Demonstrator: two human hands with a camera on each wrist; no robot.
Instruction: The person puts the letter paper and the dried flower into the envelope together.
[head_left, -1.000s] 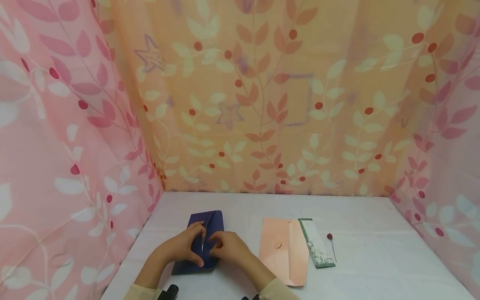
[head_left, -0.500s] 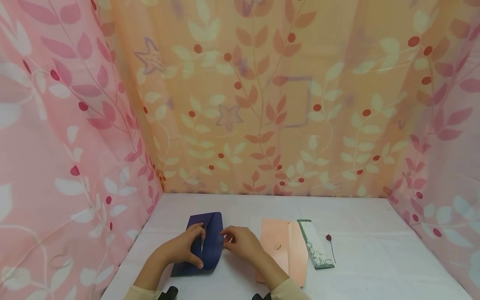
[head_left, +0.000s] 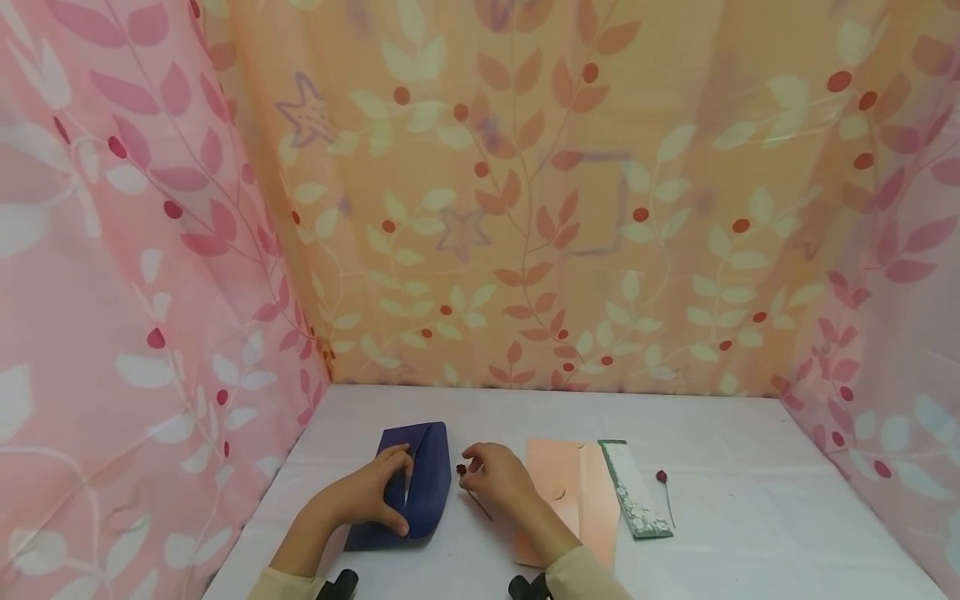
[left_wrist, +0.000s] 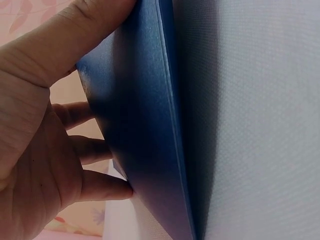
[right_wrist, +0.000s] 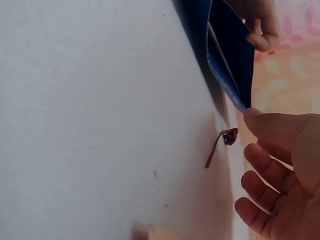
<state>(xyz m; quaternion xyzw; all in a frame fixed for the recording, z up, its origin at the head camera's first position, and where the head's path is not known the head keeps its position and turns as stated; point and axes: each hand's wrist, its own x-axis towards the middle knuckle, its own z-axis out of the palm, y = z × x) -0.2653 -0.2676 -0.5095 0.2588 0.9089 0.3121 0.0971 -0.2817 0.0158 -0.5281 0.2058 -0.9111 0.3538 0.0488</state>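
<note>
A dark blue envelope lies at the left of the white table, its right part raised so a gap shows. My left hand holds it; in the left wrist view the thumb lies over one face and fingertips touch the far edge. Just right of the envelope, a small dark red dried rose rests with its thin stem on the cloth. My right hand is beside this rose. In the right wrist view, its loosely bent fingers look apart from the flower, with the thumb near the envelope's corner.
A peach envelope lies partly under my right forearm. Right of it are a white card with a green floral border and a second dried rose. Patterned cloth walls stand behind and at both sides.
My right hand has moved right, off the blue envelope's raised part, and the rose beside it now shows. The left hand stays on the envelope.
</note>
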